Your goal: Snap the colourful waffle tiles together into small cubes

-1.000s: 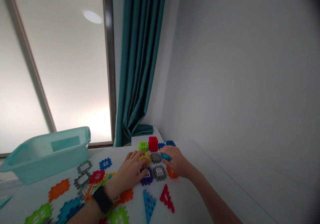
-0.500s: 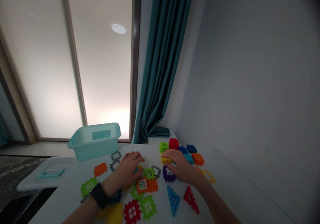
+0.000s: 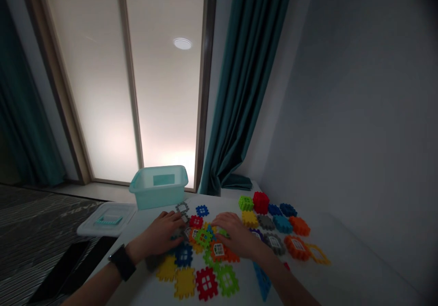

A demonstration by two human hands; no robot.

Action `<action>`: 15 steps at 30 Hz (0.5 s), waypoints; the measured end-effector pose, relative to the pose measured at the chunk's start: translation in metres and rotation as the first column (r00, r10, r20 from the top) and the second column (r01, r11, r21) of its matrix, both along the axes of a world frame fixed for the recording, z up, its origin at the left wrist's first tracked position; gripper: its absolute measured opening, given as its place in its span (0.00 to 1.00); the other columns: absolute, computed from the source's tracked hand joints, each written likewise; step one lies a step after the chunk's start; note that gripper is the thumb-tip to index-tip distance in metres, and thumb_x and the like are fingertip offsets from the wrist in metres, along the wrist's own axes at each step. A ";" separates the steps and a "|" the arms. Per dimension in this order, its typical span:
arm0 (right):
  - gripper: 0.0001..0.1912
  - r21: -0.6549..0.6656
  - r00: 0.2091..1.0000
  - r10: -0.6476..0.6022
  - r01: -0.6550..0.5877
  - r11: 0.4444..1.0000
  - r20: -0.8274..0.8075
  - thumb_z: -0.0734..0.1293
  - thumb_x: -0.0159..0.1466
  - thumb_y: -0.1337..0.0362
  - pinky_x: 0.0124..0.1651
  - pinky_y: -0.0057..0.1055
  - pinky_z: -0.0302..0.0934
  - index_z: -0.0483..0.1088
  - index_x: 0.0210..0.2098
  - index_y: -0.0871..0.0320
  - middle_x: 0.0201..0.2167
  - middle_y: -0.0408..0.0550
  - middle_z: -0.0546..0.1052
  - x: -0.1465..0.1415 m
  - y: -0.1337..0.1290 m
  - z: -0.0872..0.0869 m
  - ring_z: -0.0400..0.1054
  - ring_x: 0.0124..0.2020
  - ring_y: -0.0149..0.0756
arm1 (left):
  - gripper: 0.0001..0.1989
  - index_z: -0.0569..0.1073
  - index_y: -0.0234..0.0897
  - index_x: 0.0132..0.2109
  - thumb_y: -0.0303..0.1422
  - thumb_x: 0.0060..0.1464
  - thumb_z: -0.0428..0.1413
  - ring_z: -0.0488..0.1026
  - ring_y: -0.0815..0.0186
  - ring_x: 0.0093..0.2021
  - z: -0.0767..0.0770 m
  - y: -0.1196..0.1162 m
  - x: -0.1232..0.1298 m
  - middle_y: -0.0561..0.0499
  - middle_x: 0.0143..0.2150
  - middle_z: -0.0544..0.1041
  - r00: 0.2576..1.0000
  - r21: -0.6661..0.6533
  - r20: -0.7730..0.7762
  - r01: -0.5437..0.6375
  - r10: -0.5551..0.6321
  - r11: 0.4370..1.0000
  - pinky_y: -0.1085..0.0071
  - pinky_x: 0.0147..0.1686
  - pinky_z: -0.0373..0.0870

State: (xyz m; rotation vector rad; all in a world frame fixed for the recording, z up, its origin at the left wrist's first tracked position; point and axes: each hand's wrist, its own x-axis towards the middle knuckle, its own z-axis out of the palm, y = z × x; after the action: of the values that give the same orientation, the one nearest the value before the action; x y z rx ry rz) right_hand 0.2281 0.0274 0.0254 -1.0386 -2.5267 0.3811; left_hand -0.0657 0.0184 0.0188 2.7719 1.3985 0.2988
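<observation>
My left hand [image 3: 163, 234], with a dark watch on its wrist, rests at the left side of a loose pile of toothed plastic tiles. Its fingers point right and touch the pile near a grey tile [image 3: 185, 218]. Over the right side of the pile is my right hand [image 3: 236, 234], fingers bent above a light green tile; anything under the fingertips is hidden. Between the hands lie a red tile [image 3: 196, 222], a green tile [image 3: 204, 237] and an orange window tile [image 3: 218, 250]. Nearer the front are yellow [image 3: 185, 283], red [image 3: 206, 283] and green [image 3: 227, 280] tiles.
A teal bin [image 3: 159, 189] stands at the back left, its clear lid [image 3: 107, 219] beside it. Right of my hands are stacked tiles, including red [image 3: 261, 202], yellow [image 3: 249, 219] and orange [image 3: 299, 226]. A blue triangle [image 3: 262, 281] lies by my right forearm.
The view has turned left. My right hand has left the yellow stack and moved left over the pile. My left hand has shifted toward the pile's left edge, uncovering red and blue tiles.
</observation>
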 end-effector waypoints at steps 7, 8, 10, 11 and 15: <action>0.14 0.021 0.993 0.116 -0.116 0.993 0.015 0.65 0.67 0.68 0.63 0.43 0.54 0.72 0.51 0.51 0.50 0.48 0.77 -0.020 -0.002 -0.015 0.67 0.55 0.43 | 0.23 0.75 0.47 0.49 0.45 0.46 0.67 0.70 0.51 0.54 0.001 -0.018 -0.011 0.49 0.53 0.73 0.998 -0.091 0.023 0.054 -0.052 0.994 0.57 0.58 0.61; 0.14 0.025 0.993 0.119 -0.119 0.993 0.016 0.65 0.67 0.69 0.63 0.43 0.55 0.72 0.51 0.51 0.50 0.48 0.77 -0.021 -0.002 -0.016 0.68 0.55 0.43 | 0.24 0.74 0.47 0.50 0.45 0.45 0.67 0.70 0.51 0.54 0.002 -0.020 -0.011 0.49 0.53 0.73 0.998 -0.100 0.027 0.066 -0.064 0.993 0.57 0.57 0.62; 0.14 0.028 0.992 0.127 -0.127 0.991 0.019 0.65 0.66 0.68 0.62 0.42 0.55 0.72 0.50 0.51 0.50 0.48 0.77 -0.022 -0.003 -0.017 0.68 0.55 0.43 | 0.26 0.72 0.47 0.53 0.41 0.46 0.66 0.70 0.51 0.54 0.002 -0.022 -0.012 0.49 0.54 0.73 0.996 -0.106 0.033 0.085 -0.082 0.991 0.58 0.57 0.63; 0.14 0.029 0.991 0.129 -0.130 0.991 0.020 0.65 0.66 0.69 0.62 0.42 0.56 0.72 0.50 0.51 0.49 0.48 0.77 -0.022 -0.004 -0.018 0.68 0.54 0.43 | 0.25 0.71 0.47 0.54 0.38 0.48 0.65 0.70 0.51 0.54 0.003 -0.022 -0.013 0.49 0.53 0.73 0.996 -0.106 0.035 0.090 -0.086 0.990 0.59 0.56 0.63; 0.14 0.044 0.992 0.128 -0.128 0.991 0.016 0.66 0.65 0.70 0.61 0.41 0.56 0.72 0.49 0.51 0.48 0.47 0.78 -0.022 -0.006 -0.022 0.69 0.53 0.42 | 0.20 0.71 0.45 0.50 0.28 0.48 0.60 0.69 0.53 0.54 0.006 -0.019 -0.018 0.49 0.51 0.73 0.998 -0.090 -0.007 0.067 -0.068 0.994 0.59 0.56 0.63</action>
State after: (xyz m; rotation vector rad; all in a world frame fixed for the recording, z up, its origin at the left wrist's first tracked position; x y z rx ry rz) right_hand 0.2062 0.0217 0.0036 -0.8672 -2.6086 0.3520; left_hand -0.0839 -0.0007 0.0243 2.7448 1.2830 0.2144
